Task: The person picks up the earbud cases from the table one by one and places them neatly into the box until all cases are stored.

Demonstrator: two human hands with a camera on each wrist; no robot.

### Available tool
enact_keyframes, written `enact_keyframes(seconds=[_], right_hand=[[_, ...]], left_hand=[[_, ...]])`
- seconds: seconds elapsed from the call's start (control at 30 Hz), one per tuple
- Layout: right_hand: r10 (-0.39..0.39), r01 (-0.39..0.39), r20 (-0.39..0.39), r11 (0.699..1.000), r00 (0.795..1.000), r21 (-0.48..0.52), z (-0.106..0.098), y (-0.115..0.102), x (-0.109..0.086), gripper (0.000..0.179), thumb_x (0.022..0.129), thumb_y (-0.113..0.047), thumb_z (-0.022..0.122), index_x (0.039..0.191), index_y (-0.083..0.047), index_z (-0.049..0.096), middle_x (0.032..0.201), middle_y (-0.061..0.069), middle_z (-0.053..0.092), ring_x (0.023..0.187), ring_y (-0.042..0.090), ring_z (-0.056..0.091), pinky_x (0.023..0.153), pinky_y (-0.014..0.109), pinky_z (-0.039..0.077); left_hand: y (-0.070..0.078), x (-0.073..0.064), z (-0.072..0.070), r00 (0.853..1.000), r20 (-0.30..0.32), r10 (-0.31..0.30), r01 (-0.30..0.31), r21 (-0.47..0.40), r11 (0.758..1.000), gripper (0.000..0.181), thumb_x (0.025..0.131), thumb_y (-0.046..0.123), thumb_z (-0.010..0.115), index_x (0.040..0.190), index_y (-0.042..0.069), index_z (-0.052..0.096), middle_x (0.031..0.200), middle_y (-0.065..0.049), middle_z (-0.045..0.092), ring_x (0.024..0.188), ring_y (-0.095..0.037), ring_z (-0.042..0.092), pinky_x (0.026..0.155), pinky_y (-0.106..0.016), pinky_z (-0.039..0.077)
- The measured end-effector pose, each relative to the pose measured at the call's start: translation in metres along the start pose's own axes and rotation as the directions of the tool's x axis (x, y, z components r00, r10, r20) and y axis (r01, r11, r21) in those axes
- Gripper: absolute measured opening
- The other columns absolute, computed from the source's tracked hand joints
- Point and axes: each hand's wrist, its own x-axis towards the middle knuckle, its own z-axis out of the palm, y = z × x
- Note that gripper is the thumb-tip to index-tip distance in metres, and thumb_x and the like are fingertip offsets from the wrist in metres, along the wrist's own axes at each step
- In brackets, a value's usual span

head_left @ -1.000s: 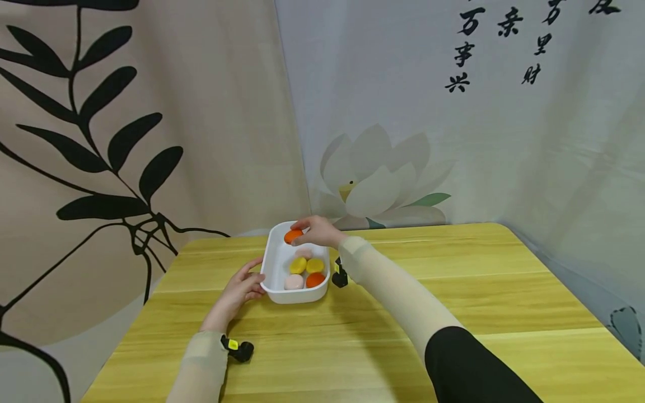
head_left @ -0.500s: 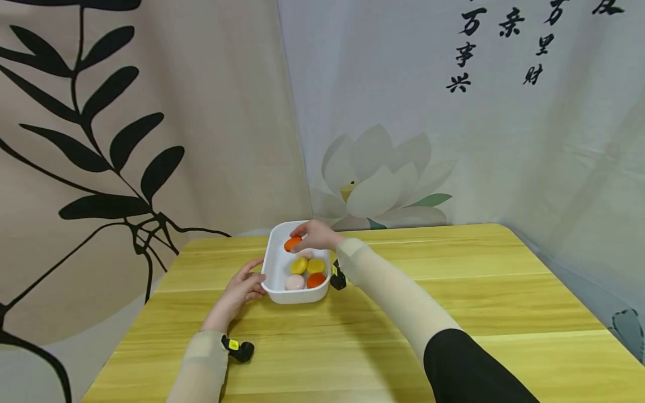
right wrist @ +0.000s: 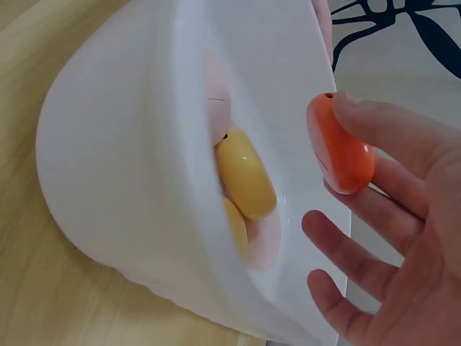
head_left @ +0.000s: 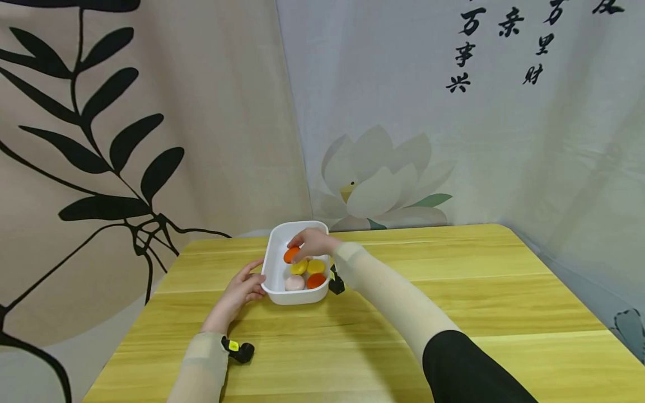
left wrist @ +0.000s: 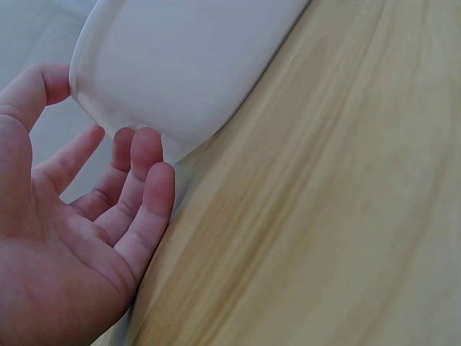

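Observation:
A white box [head_left: 274, 268] with a rounded rim stands toward the table's far edge. Above its inside, my right hand [head_left: 314, 243] pinches a smooth orange oval piece [right wrist: 338, 148] between thumb and fingers; a black dot shows on the piece. My left hand [head_left: 244, 288] holds the box's left side, thumb at the rim and fingertips against the outer wall [left wrist: 180, 65]. In the box lie two yellow pieces [head_left: 316, 266], another orange piece [head_left: 316, 280] and a pale pink piece [head_left: 294, 282]. A second pink piece [right wrist: 265, 238] is partly hidden in the right wrist view.
The box stands on a wood-grain table [head_left: 403, 313]. Behind it hangs a curtain [head_left: 227, 112] printed with dark leaves, a lotus and brush writing, close to the table's far edge.
My right hand has carried the orange piece from the box's far end toward its middle, nearer to the yellow pieces. The left hand and the box keep their place.

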Motion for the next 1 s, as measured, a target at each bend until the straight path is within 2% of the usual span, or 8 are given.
enact_keyframes(seconds=[0.13, 0.4, 0.73, 1.0], right_hand=[[0.01, -0.009, 0.023, 1.0, 1.0, -0.014, 0.004, 0.0, 0.002, 0.04, 0.08, -0.024, 0.079, 0.118, -0.013, 0.071, 0.116, -0.001, 0.068, 0.101, 0.012, 0.059, 0.087, 0.02, 0.045], [0.016, -0.015, 0.048, 1.0, 0.999, -0.027, 0.011, 0.0, 0.005, 0.041, 0.079, -0.021, 0.081, 0.117, -0.012, 0.071, 0.114, 0.001, 0.069, 0.104, 0.015, 0.058, 0.095, 0.024, 0.042], [0.024, -0.02, 0.08, 0.998, 0.996, -0.051, 0.018, 0.0, 0.002, 0.037, 0.08, -0.02, 0.079, 0.115, -0.011, 0.071, 0.112, 0.001, 0.068, 0.101, 0.014, 0.057, 0.094, 0.023, 0.043], [0.008, -0.007, 0.076, 1.0, 0.997, -0.016, 0.012, -0.001, 0.001, 0.038, 0.083, -0.018, 0.076, 0.118, -0.006, 0.069, 0.112, 0.003, 0.068, 0.104, 0.015, 0.059, 0.091, 0.024, 0.045]], left_hand=[[0.0, 0.0, -0.001, 1.0, 0.003, 0.003, -0.003, 0.015, 1.0, 0.059, 0.096, 0.013, 0.057, 0.15, 0.011, 0.034, 0.111, -0.019, 0.058, 0.072, -0.014, 0.058, 0.067, -0.026, 0.053], [-0.001, 0.001, -0.002, 1.0, 0.005, 0.001, -0.001, 0.015, 1.0, 0.058, 0.096, 0.014, 0.058, 0.149, 0.012, 0.036, 0.106, -0.015, 0.059, 0.073, -0.016, 0.058, 0.068, -0.027, 0.054], [-0.002, 0.001, 0.0, 1.0, 0.007, 0.011, -0.011, 0.021, 1.0, 0.058, 0.095, 0.013, 0.058, 0.149, 0.012, 0.036, 0.103, -0.013, 0.062, 0.073, -0.016, 0.059, 0.069, -0.027, 0.054], [-0.002, 0.001, 0.0, 1.0, -0.003, 0.007, -0.007, 0.029, 1.0, 0.059, 0.095, 0.013, 0.058, 0.149, 0.012, 0.035, 0.104, -0.014, 0.061, 0.074, -0.017, 0.059, 0.069, -0.028, 0.054]])
